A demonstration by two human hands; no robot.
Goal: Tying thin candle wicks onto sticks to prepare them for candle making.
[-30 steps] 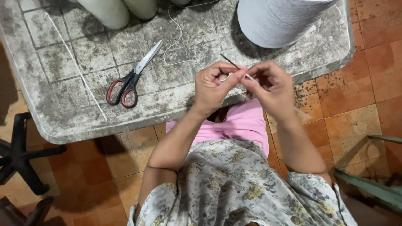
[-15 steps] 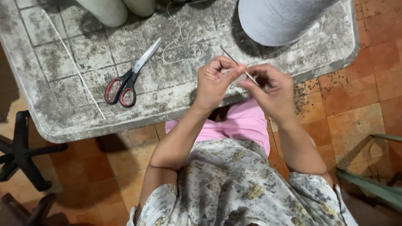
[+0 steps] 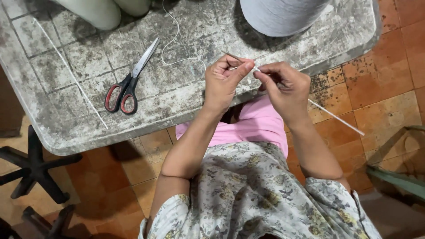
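Observation:
My left hand (image 3: 223,82) and my right hand (image 3: 283,86) meet over the front edge of a worn grey table (image 3: 79,128). The left fingers pinch a thin dark needle-like stick (image 3: 232,56) and white thread (image 3: 177,48) that loops back across the table. The right hand grips a long thin white rod (image 3: 336,117) that slants down to the right past my wrist. The fingertips of both hands nearly touch.
Scissors with red and black handles (image 3: 126,84) lie on the table left of my hands. A large grey thread cone (image 3: 281,15) stands at the back right, pale cones (image 3: 106,11) at the back left. A thin white rod (image 3: 71,73) lies on the left. Black chair legs (image 3: 31,170) stand on the tiled floor.
Both hands stay together at the table edge; the fingers have shifted slightly around the thread and rod. The view has moved a little.

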